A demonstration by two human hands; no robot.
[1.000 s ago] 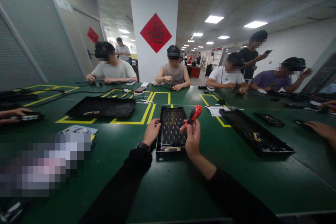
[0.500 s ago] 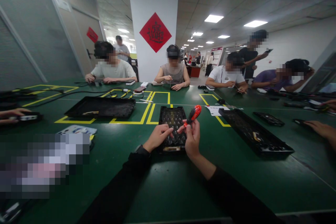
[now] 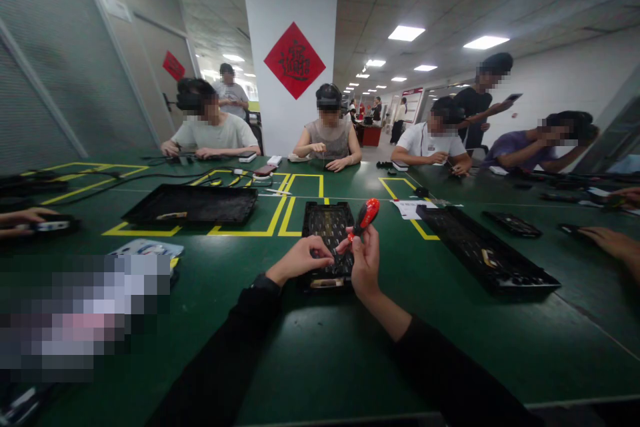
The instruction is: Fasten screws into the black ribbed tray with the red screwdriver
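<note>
A screwdriver (image 3: 367,212) with a red and black handle is in my right hand (image 3: 366,260), handle tilted up and to the right; I cannot make out its shaft. Below it lies a black tray (image 3: 325,220) with rows of small light-coloured bits, lengthwise in front of me. My left hand (image 3: 303,259) is over the tray's left side, thumb and forefinger pinched together close to the screwdriver's lower end. Whatever sits between those fingertips is too small to tell. At the tray's near end is a pale strip (image 3: 327,283).
Larger black trays stand at the left (image 3: 195,205) and right (image 3: 485,250) on the green table (image 3: 310,360). A paper sheet (image 3: 411,209) lies beside the right one. Cables run across the far left. Co-workers sit opposite, and other people's hands reach in at both sides.
My left hand has shifted slightly right and down over the tray, its fingertips bunched closer. The screwdriver's handle has tipped slightly more upright in my right hand.
</note>
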